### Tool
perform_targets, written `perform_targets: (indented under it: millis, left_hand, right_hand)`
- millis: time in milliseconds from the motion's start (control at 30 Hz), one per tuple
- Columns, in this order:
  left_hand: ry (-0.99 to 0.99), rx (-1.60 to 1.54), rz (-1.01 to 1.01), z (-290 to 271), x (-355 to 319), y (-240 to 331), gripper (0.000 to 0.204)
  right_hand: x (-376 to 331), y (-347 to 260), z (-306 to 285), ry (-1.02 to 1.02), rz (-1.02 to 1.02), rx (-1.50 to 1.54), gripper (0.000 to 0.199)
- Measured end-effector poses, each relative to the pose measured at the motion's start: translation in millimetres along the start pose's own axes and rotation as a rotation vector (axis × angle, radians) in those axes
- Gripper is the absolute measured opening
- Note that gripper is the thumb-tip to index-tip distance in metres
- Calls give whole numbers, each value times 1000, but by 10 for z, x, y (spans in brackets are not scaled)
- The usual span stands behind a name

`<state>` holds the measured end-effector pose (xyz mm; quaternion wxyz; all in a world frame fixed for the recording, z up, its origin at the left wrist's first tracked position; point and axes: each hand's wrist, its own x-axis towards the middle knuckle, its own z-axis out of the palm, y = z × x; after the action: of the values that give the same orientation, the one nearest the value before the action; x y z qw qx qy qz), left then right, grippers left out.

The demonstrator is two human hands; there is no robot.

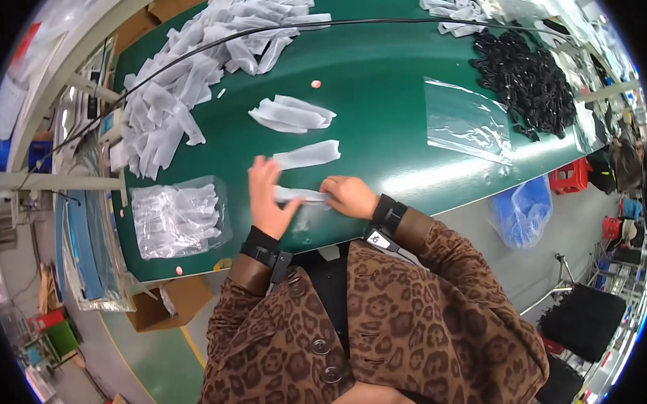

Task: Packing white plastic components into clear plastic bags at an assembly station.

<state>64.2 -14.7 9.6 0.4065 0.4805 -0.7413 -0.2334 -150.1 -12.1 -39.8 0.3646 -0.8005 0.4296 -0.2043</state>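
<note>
On the near side of the desk [389, 130], my right hand [352, 196] pinches one white pouch [298, 194]. At its left end, my left hand [268, 210] has the fingers [262, 177] apart.

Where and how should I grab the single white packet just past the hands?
Probably pinch the white packet by its right end, coming from the right. It lies flat, its length running left to right; that end is free, while the left hand is near the other.
</note>
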Motion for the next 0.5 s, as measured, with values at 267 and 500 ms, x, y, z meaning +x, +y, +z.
perform_targets:
  millis: [267,500]
  left_hand:
    - [-647,315,-59,216,-546,-482,25]
    - [-274,397,293,269,-247,-356,19]
  right_hand:
    - [452,24,-233,336,-158,-285,24]
    - [546,450,-26,48,27,-330,30]
